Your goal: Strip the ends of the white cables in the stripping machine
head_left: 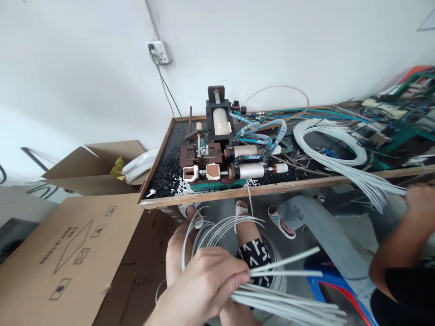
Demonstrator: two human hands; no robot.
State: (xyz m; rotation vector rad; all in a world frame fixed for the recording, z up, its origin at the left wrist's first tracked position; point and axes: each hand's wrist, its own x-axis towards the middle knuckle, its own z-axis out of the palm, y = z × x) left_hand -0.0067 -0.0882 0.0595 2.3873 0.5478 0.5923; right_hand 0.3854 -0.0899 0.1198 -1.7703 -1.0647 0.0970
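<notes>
My left hand (210, 278) is closed around a bundle of thin white cables (285, 301). Two cable ends stick out higher than the others, between thumb and forefinger, and the rest fan to the lower right. Behind the hand, the cables loop down in wide coils (217, 228) over my legs. Below the left hand, at the bottom edge, a patch of skin may be my right hand (239, 316); its fingers are hidden. Ahead on the bench stands a pneumatic clamping machine (217, 154) with cylinders and blue-striped hoses, apart from my hands.
A wooden-edged bench (217, 195) spans the wall, strewn with black and white scraps. At right a co-worker's hand (419, 199) grips a coiled white cable bundle (306, 140). Cardboard boxes (68, 253) stand left. A blue and red stool (322, 280) is at lower right.
</notes>
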